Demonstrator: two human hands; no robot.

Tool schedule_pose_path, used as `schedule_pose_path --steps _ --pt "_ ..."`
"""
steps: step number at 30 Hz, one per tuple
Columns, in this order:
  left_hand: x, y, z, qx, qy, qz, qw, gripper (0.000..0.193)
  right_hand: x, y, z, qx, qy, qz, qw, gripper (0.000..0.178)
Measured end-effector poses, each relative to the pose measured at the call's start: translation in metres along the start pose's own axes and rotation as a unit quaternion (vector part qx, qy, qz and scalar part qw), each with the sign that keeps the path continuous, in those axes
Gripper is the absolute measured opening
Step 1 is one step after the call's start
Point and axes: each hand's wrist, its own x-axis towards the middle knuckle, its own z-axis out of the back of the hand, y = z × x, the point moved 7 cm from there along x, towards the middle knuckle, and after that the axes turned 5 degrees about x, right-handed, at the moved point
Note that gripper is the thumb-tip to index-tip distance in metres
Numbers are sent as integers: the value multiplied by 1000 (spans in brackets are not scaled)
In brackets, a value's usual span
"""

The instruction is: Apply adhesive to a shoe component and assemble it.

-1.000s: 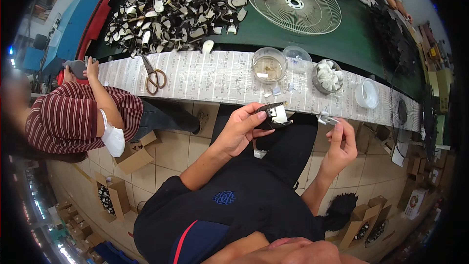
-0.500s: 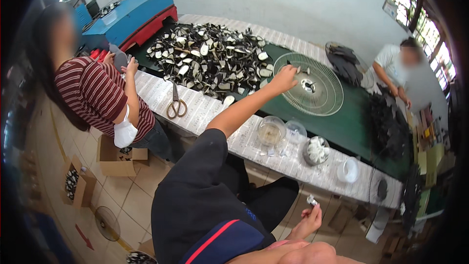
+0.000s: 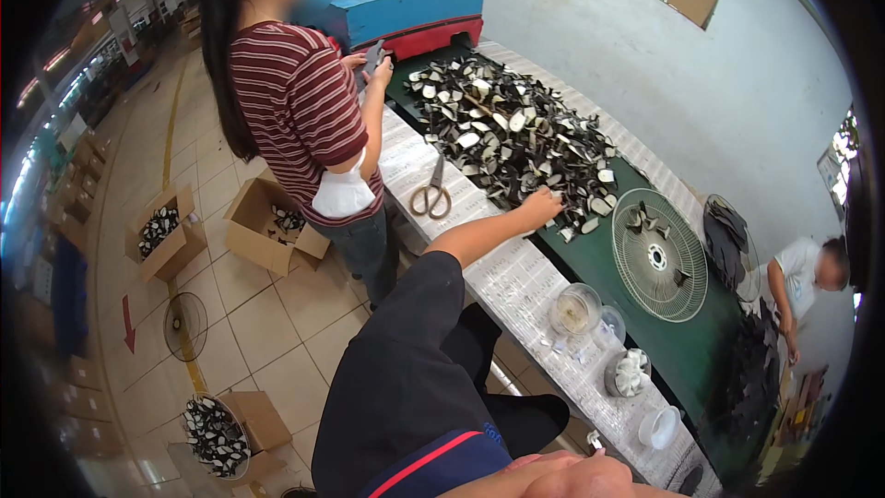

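My left hand (image 3: 540, 207) reaches to the near right edge of a big pile of small black-and-white cut pieces (image 3: 507, 129). Its fingers look drawn together over the pieces; what they pinch is hidden. Low in the picture, only the fingertips of my right hand (image 3: 599, 451) show past my forearm, closed on a small whitish piece (image 3: 594, 441) too small to name. Right of the pile lies a round wire fan guard (image 3: 671, 293) holding a few dark pieces (image 3: 645, 219). Scissors with brown handles (image 3: 430, 201) rest on the table's near edge.
A clear tub (image 3: 575, 310), a jar of white bits (image 3: 629, 373) and a white cup (image 3: 659, 427) stand along the near edge. A person in stripes (image 3: 300, 111) stands left; another person (image 3: 802, 281) sits far right. Cardboard boxes (image 3: 171, 244) sit on the floor.
My left hand has moved from the fan guard to the pile. More dark pieces lie in the guard. The view has turned left, and my right hand shows less.
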Motion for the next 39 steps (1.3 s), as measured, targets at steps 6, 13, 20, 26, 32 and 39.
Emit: schedule_pose_path --steps 6,13,20,26,32,39 --pt "3 -20 2 31 -11 6 999 18 10 -9 -90 27 52 -3 998 24" --pt "0 35 1 -404 -142 62 901 20 -14 22 -173 -34 86 -43 995 24" --pt "-10 17 33 -850 -114 287 428 33 11 -17 -178 20 89 -81 993 25" --pt "-59 -49 58 -914 -35 383 130 24 53 -59 -150 141 60 -157 976 29" --pt "-52 -90 104 -941 29 330 74 26 77 -99 -119 175 89 -199 960 31" --pt "-81 -128 136 -965 -9 223 -139 41 101 -109 -66 138 112 -221 959 31"
